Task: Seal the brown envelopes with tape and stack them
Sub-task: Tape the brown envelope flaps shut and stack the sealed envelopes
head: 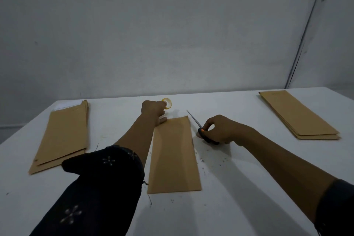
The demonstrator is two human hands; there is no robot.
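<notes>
Meanwhile left hand pinches tape, right hand grips scissors beside envelope.

The tape is held by the left hand; scissors are gripped by the right hand beside the envelope.
</notes>
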